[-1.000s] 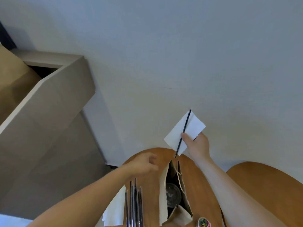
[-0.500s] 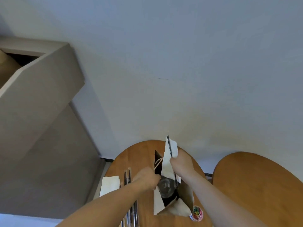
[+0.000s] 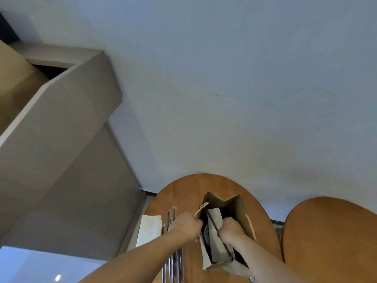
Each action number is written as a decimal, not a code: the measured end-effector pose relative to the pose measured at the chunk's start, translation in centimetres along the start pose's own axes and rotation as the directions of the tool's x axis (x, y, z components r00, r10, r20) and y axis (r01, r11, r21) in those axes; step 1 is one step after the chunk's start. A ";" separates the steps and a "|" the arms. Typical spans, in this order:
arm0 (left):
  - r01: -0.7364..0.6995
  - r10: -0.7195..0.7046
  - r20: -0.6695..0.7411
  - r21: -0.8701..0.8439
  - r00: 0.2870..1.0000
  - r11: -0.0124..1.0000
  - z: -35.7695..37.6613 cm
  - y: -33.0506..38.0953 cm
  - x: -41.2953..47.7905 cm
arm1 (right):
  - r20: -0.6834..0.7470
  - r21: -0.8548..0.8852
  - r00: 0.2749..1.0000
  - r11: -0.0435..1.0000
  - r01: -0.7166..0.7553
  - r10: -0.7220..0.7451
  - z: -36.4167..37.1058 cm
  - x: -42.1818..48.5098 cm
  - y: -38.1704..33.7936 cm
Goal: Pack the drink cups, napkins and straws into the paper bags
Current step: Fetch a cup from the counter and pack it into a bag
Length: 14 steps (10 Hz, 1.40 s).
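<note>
On a smooth, round wooden table [image 3: 183, 193], an upright kraft paper bag [image 3: 240, 209], creased, mouth spread into a gusseted rectangle. At the bag's left rim, left grip [image 3: 184, 225] clenched on the flat paper handle [image 3: 201, 209]. Inside the bag's mouth, right grip [image 3: 231, 228] grasping a folded white napkin [image 3: 216, 217] with a thin black straw [image 3: 212, 221] laid along it, both slanting down into the bag; beneath them, a sliver of clear round cup lid [image 3: 206, 231]. Left of the bag, a flat stack of white napkins [image 3: 150, 227] and slim dark straws [image 3: 175, 260]. Half a second back, napkin and straw poking above the bag's mouth; now sunk inside, mouth pulled wider.
</note>
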<state>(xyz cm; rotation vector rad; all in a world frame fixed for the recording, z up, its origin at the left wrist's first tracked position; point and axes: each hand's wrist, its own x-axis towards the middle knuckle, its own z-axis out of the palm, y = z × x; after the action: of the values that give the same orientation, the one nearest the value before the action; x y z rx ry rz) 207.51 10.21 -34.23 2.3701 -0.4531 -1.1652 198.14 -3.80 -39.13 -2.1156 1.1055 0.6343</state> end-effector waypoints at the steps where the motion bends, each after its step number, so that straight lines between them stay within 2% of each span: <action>1: 0.027 -0.026 -0.012 0.015 1.000 1.000 0.3 -0.5 -0.1 | -0.048 -0.013 0.999 1.000 0.006 -0.006 1.1 1.7 0.3; 2: 0.053 -0.053 -0.007 0.008 0.999 0.999 0.7 -0.8 -0.1 | -0.058 -0.152 0.996 0.987 0.054 -0.064 2.2 3.2 0.9; 3: 0.064 -0.065 -0.014 -0.018 0.998 0.998 0.8 -1.1 0.1 | -0.084 -0.127 0.996 0.992 0.009 -0.020 2.8 3.8 1.3; 4: 0.067 -0.067 -0.010 -0.017 0.998 0.998 0.9 -1.1 0.4 | 0.003 -0.313 0.993 0.943 0.114 -0.119 2.5 3.8 0.9; 5: 0.039 -0.038 0.034 -0.018 0.999 0.999 0.9 -0.9 0.6 | -0.073 -0.114 0.997 0.993 -0.005 -0.004 2.0 2.8 0.4; 6: 0.003 -0.001 0.065 -0.021 0.998 1.000 0.8 -0.9 1.2 | -0.153 -0.019 0.988 0.999 -0.029 0.026 1.5 1.4 -0.2; 8: -0.077 0.077 0.132 -0.005 0.988 0.997 -0.1 0.2 1.7 | -0.232 0.075 0.972 0.995 0.070 -0.050 -0.6 -1.6 -3.0; 10: -0.260 0.260 0.161 -0.019 0.952 0.965 -0.6 1.4 1.5 | -0.366 -0.117 0.904 0.975 0.191 -0.221 -4.0 -5.3 -4.5; 11: -0.293 0.289 0.178 -0.004 0.941 0.956 -0.6 1.5 1.5 | -0.480 -0.268 0.838 0.953 0.143 -0.260 -5.5 -7.1 -3.6; 12: -0.268 0.262 0.195 0.005 0.945 0.963 -0.1 1.2 1.4 | -0.549 -0.281 0.801 0.955 0.089 -0.237 -6.5 -8.2 -1.9; 13: -0.236 0.230 0.194 0.010 0.954 0.972 0.2 0.8 1.3 | -0.512 -0.108 0.846 0.988 0.107 -0.148 -7.1 -8.5 -0.2; 14: -0.220 0.216 0.164 0.001 0.962 0.976 0.3 0.6 1.1 | -0.409 0.046 0.903 0.985 0.167 -0.135 -7.1 -8.3 1.2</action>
<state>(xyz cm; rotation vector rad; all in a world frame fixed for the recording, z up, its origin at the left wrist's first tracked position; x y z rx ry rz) 207.82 9.13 -34.80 2.1824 -0.7633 -1.2596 193.54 -5.24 -29.21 -2.2944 1.1419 0.0717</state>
